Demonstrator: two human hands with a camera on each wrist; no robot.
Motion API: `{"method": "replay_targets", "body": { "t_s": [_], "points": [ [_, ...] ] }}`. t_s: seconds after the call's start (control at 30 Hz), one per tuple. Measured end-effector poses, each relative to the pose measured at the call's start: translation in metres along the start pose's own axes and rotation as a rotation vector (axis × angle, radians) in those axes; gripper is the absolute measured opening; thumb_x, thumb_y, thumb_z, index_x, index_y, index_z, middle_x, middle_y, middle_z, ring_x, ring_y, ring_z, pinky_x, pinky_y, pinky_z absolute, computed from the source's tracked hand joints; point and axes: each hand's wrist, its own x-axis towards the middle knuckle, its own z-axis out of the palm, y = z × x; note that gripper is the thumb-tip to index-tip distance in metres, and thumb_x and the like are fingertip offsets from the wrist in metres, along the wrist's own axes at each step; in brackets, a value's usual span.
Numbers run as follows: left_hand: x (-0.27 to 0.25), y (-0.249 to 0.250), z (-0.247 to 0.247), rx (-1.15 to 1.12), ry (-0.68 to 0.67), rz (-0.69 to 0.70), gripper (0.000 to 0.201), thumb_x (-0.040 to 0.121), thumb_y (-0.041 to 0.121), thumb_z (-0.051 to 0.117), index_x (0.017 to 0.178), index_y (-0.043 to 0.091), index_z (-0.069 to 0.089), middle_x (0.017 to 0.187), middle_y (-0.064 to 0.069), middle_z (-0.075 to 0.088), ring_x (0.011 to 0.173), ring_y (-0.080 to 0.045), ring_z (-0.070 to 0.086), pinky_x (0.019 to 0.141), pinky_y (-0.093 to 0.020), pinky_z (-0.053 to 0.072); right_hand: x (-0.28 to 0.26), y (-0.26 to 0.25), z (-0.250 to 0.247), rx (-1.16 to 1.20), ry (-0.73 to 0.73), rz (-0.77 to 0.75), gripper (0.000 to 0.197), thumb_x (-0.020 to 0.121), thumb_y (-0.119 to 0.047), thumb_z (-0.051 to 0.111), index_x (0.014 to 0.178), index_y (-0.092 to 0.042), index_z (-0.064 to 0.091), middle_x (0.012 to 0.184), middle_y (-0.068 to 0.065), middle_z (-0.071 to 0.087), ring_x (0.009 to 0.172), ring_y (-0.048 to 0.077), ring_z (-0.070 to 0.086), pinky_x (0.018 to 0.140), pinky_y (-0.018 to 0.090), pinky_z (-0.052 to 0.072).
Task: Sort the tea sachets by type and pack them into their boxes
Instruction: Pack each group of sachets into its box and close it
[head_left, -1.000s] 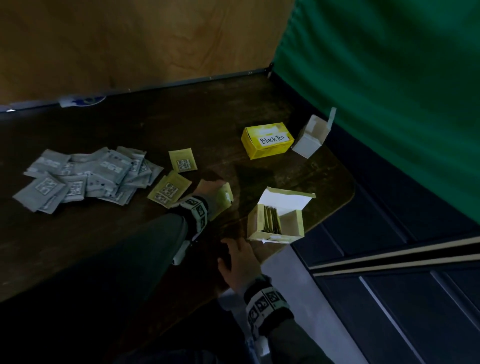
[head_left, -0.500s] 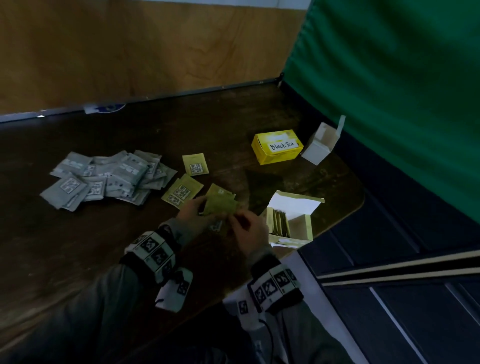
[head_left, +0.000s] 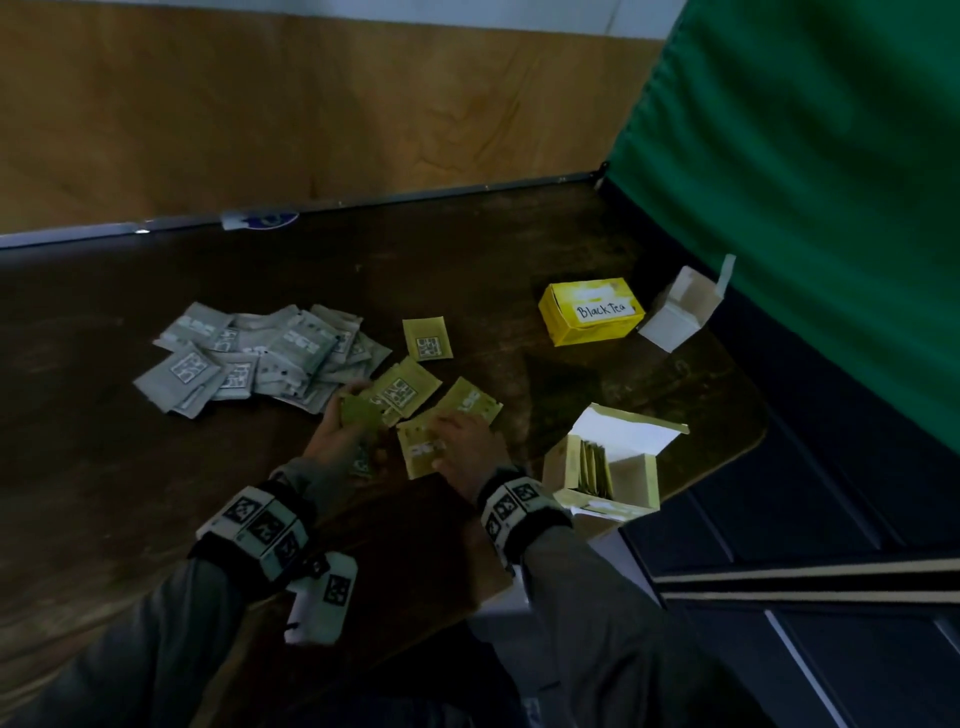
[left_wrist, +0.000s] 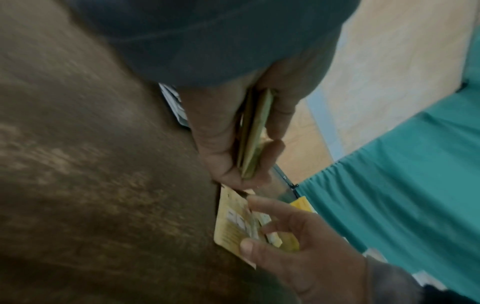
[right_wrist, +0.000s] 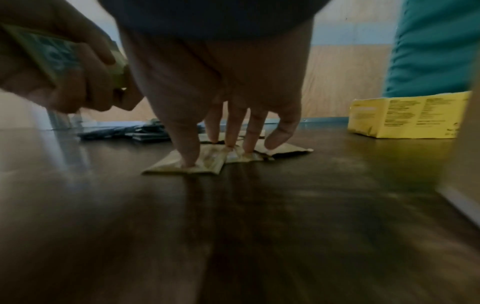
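My left hand grips a thin stack of yellow sachets between thumb and fingers, mid-frame in the head view. My right hand presses spread fingertips onto two loose yellow sachets lying flat on the table. The open box (a few sachets standing inside) sits at right; the grey sachets pile at left, the Black Tea box upper right.
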Motion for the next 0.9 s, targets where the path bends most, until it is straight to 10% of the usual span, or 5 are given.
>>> {"method": "replay_targets", "body": {
  "t_s": [0.23, 0.47, 0.6, 0.7, 0.9],
  "points": [
    [0.013, -0.002, -0.010, 0.009, 0.051, -0.045, 0.020, 0.094, 0.003, 0.040, 0.083, 0.017, 0.050, 0.076, -0.009, 0.054, 0.037, -0.017, 0.054, 0.038, -0.020, 0.043, 0.023, -0.019, -0.021, -0.201, -0.100, -0.064, 0.076, 0.081, -0.026, 0.070, 0.143, -0.027, 0.026, 0.149, -0.002, 0.028, 0.136, 0.028, 0.026, 0.103, 0.054, 0.033],
    [0.025, -0.006, -0.012, -0.028, 0.180, -0.185, 0.009, 0.095, 0.017, 0.048, 0.089, 0.011, 0.050, 0.074, -0.010, 0.053, 0.051, -0.021, 0.050, 0.050, -0.023, 0.039, 0.016, -0.030, -0.045, -0.036, -0.127, 0.010, 0.031, 0.091, -0.023, 0.056, 0.122, -0.027, 0.059, 0.129, 0.003, 0.055, 0.119, 0.025, 0.049, 0.101, 0.044, 0.042],
    [0.032, -0.005, -0.026, -0.180, 0.116, -0.377, 0.042, 0.088, 0.047, 0.056, 0.102, 0.008, 0.054, 0.077, -0.013, 0.059, 0.050, -0.022, 0.062, 0.055, -0.027, 0.049, 0.003, -0.050, -0.061, 0.321, 0.200, -0.041, 0.022, 0.088, -0.018, 0.062, 0.110, -0.015, 0.066, 0.112, 0.003, 0.065, 0.103, 0.017, 0.059, 0.089, 0.033, 0.051],
    [0.030, 0.002, -0.018, -0.184, -0.060, -0.386, 0.071, 0.080, 0.068, 0.048, 0.113, 0.006, 0.059, 0.099, -0.018, 0.063, 0.090, -0.030, 0.063, 0.073, -0.039, 0.051, -0.006, -0.071, -0.053, 0.278, 0.247, -0.219, 0.022, 0.088, -0.013, 0.061, 0.109, -0.011, 0.068, 0.111, 0.006, 0.066, 0.104, 0.019, 0.057, 0.093, 0.033, 0.047],
    [0.033, 0.009, -0.019, -0.306, 0.180, -0.243, 0.036, 0.094, 0.012, 0.047, 0.129, 0.004, 0.046, 0.086, -0.012, 0.059, 0.072, -0.026, 0.058, 0.054, -0.036, 0.054, 0.016, -0.071, -0.055, 0.196, -0.072, -0.179, 0.029, 0.090, -0.013, 0.055, 0.117, -0.020, 0.064, 0.122, 0.002, 0.062, 0.111, 0.019, 0.055, 0.096, 0.038, 0.048]
  ]
}}
